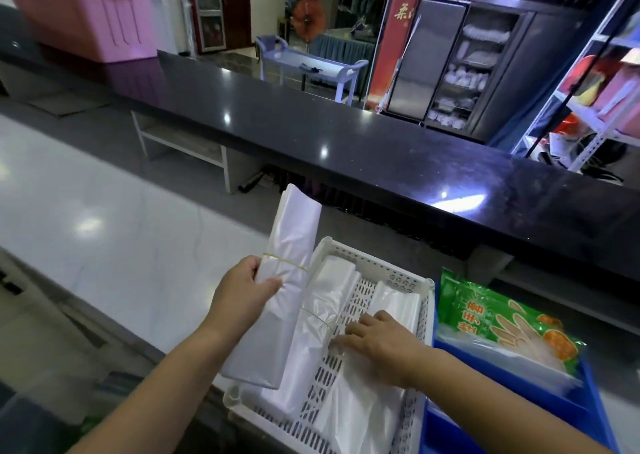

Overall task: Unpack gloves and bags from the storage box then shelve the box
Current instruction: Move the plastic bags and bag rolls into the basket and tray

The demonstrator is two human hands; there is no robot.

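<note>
My left hand point(246, 292) grips a long bundle of clear plastic bags point(287, 245) bound by a yellow rubber band, held tilted over the left edge of a white perforated basket point(377, 265). Two more bag bundles lie inside the basket: one on the left point(322, 315) and one on the right point(360, 408). My right hand point(377, 341) rests flat on the right bundle, fingers spread. To the right, a green pack of disposable gloves point(502, 322) lies in a blue bin point(519, 415). A pink storage box point(86, 13) stands on the far left of the counter.
A long black glossy counter point(346, 135) runs across the view behind the basket. White floor tiles point(86, 211) spread on the left. Beyond the counter stand a light cart point(311, 65), a glass-door cabinet point(467, 65) and metal shelving point(595, 90) at the right.
</note>
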